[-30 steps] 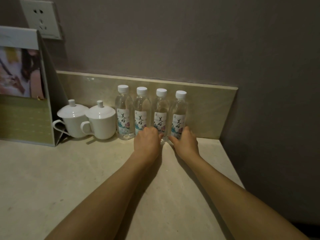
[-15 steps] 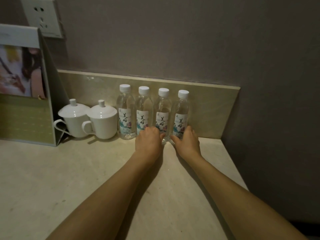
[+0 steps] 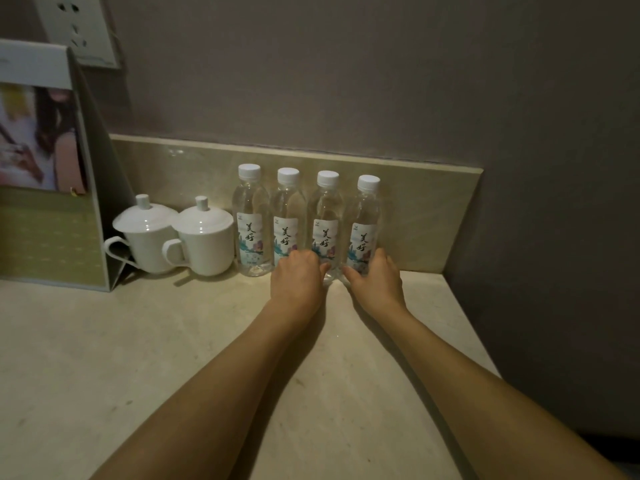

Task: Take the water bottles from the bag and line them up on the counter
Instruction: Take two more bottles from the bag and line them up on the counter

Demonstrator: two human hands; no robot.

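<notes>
Clear plastic water bottles [image 3: 253, 223], four, white-capped, upright in a row on beige stone worktop [image 3: 173, 341] against the backsplash. Left hand [image 3: 298, 280] grips second bottle [image 3: 287, 216] low; right hand [image 3: 375, 280] grips fourth bottle [image 3: 365, 220]. Two white lidded cups [image 3: 204, 237] just left.

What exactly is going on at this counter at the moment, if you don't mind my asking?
A person is lining up four clear plastic water bottles with white caps along the beige stone backsplash. All four stand upright in a row on the pale counter. The left hand holds the second bottle's base and the right hand the fourth's. Two white lidded ceramic cups sit left of the row, beside a standing printed card.
</notes>
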